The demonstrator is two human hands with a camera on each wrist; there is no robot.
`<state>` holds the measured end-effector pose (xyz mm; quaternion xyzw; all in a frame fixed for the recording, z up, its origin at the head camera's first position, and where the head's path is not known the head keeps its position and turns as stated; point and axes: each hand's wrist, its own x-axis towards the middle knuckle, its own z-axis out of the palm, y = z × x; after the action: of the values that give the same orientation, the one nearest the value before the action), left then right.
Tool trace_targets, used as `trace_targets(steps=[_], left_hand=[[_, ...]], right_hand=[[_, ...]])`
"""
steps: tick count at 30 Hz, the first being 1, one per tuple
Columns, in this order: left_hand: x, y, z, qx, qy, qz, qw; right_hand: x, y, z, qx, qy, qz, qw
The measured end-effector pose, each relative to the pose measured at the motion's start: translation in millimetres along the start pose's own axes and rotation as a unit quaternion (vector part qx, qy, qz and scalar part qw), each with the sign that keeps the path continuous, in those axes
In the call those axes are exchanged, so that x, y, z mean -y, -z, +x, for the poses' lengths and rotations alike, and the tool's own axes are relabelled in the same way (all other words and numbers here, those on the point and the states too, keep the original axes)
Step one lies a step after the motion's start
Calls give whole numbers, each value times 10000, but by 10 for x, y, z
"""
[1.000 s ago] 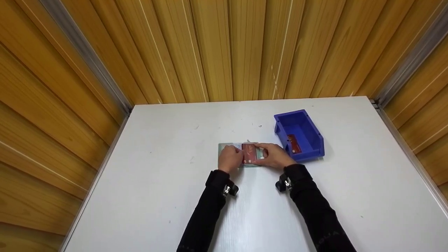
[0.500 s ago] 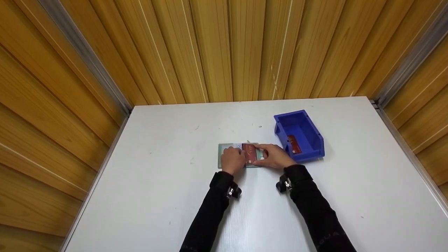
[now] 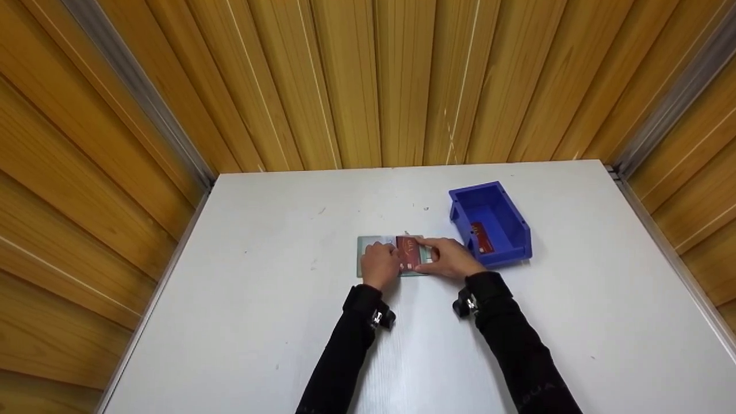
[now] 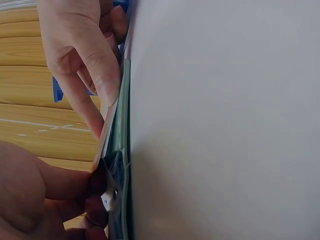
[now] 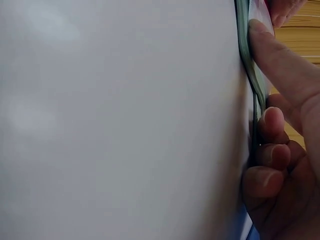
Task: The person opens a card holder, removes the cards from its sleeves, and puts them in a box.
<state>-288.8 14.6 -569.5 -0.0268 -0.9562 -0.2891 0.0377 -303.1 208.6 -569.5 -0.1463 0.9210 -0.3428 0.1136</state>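
Note:
An open, pale green card holder [image 3: 363, 244] lies flat on the white table with a red card [image 3: 409, 253] over its middle. My right hand [image 3: 454, 257] holds that card at its right edge, thumb at the near corner and index finger at the far one. In the left wrist view, the thumb and fingers of my left hand [image 4: 30, 195] pinch a dark inner edge of the holder, right by the card's end. From the right wrist view, the right thumb [image 5: 280, 60] lies along the card close over the green cover, with the other fingers curled beside it.
A blue plastic bin [image 3: 477, 198] stands just beyond my right hand, with another red card [image 3: 482, 237] inside it. Wood-patterned walls [image 3: 356, 86] rise behind the table [image 3: 259, 299] and on both sides.
My left hand has shifted slightly to the right, over the holder's inner edge, and its fingers lie differently there. The right hand and the red card have hardly moved.

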Motion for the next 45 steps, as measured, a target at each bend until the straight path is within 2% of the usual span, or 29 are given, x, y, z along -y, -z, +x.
trace_targets(steps=[4,11,19,27,33,40,45], left_hand=[[-10,16,-28,-140,-72,-33,9999],[20,35,-13,-78,-120,-238,9996],[139,106,32,-12,-145,-527,9985],[252,172,59,71,18,-839,9964],[301,201,56,190,170,-961,9950],[300,299,56,57,196,-1081,9939],[274,373,85,122,294,-1198,9923]], right_hand=[[1,4,-20,-15,35,16,10000],[6,12,-17,-9,5,-78,10000],[6,7,-16,36,-8,-140,9999],[0,20,-10,61,48,-282,9996],[-4,16,-13,72,82,-169,9998],[2,11,-16,90,75,-150,9998],[-9,-1,-14,75,122,-200,9997]])
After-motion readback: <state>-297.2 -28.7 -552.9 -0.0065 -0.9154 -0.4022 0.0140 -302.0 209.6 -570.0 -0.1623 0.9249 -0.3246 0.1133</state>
